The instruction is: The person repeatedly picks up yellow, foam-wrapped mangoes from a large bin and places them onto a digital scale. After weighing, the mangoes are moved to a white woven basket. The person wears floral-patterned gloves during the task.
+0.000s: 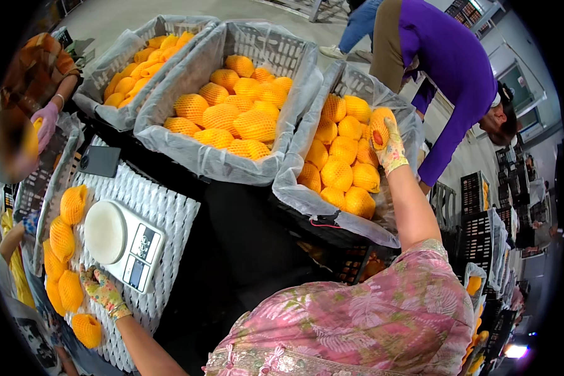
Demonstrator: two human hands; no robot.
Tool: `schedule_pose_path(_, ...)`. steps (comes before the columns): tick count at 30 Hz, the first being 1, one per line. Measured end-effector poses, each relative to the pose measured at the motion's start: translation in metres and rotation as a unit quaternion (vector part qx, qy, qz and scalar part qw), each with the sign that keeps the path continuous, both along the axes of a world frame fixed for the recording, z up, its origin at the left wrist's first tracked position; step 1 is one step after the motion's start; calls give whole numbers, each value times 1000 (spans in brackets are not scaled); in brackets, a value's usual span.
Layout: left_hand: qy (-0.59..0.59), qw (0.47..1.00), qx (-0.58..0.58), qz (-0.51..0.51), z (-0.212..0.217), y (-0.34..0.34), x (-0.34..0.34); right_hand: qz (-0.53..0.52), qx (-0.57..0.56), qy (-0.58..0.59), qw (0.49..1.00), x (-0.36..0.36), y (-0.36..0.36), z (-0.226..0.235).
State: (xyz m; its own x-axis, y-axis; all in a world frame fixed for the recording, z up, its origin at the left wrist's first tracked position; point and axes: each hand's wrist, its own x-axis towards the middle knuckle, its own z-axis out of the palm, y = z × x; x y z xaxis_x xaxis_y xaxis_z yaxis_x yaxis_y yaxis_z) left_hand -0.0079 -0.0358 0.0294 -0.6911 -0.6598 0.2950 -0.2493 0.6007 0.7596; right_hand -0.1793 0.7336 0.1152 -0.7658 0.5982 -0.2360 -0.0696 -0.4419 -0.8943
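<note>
Fruit [380,121] sits netted in the right hand [392,149] over the rightmost crate [292,192]; the left hand [106,294], loosely spread, apparently empty, lies beside the scale [126,243]. Gripping lightly should avoid bruising.

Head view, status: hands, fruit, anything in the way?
Right hand holding a netted fruit over the right-hand crate. Left hand beside the white scale. Co-worker in purple bent over close to that crate.
</note>
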Motion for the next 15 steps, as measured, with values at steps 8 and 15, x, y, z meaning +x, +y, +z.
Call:
schedule_pose_path(8, -4, 995, -95, -24, 0, 0, 1, 58, 32, -158, 985, 32, 6, -16)
schedule_pose_path(15, -36, 993, -109, 19, 2, 3, -3, 246, 210, -220, 920, 61, -120, -15)
